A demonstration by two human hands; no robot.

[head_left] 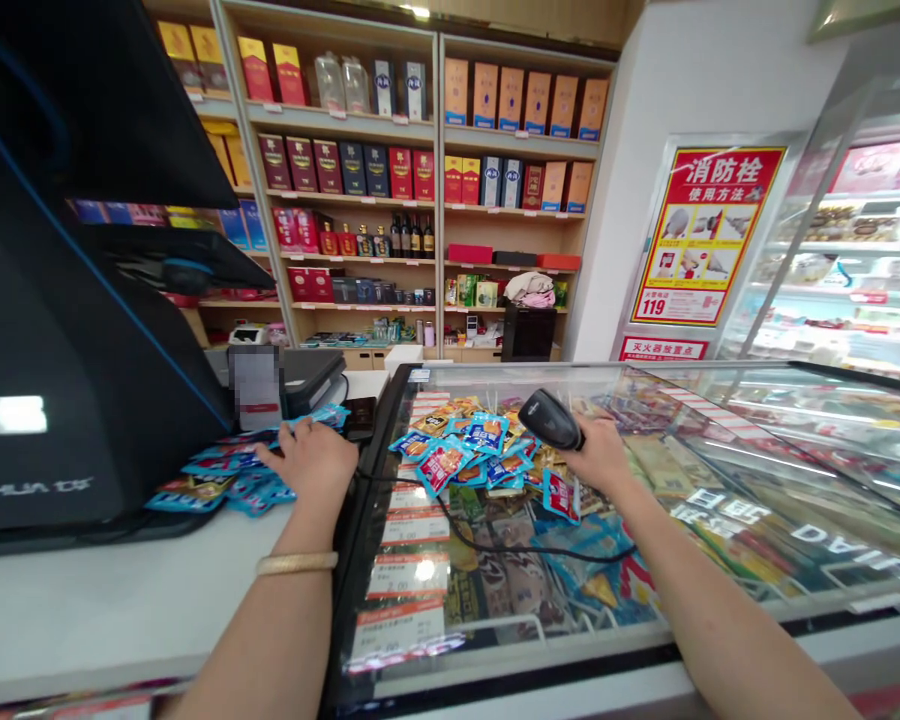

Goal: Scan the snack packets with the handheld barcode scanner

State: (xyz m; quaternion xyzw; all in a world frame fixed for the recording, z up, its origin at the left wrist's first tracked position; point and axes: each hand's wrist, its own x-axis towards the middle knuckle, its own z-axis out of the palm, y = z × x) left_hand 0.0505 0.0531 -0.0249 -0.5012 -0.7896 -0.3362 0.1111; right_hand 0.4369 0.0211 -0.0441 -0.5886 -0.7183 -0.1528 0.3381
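Observation:
My right hand point(601, 455) grips a black barcode scanner point(551, 418) above the glass lid of the freezer point(495, 620). Its cable point(525, 549) runs across the glass. Under and left of the scanner lies a loose pile of small blue snack packets point(444, 463), some with orange or red labels. On the white counter, my left hand point(311, 458) rests with its fingers spread over a second heap of similar snack packets point(251, 485). Part of that heap is covered by the hand, and I see nothing gripped in it.
A large black checkout terminal point(82, 400) stands close on the left. Behind my left hand are a small upright stand point(256, 385) and a dark grey box-shaped device point(311, 375). Shelves point(439, 130) of boxed bottles line the back wall. A glass-fronted display case point(855, 240) stands at right.

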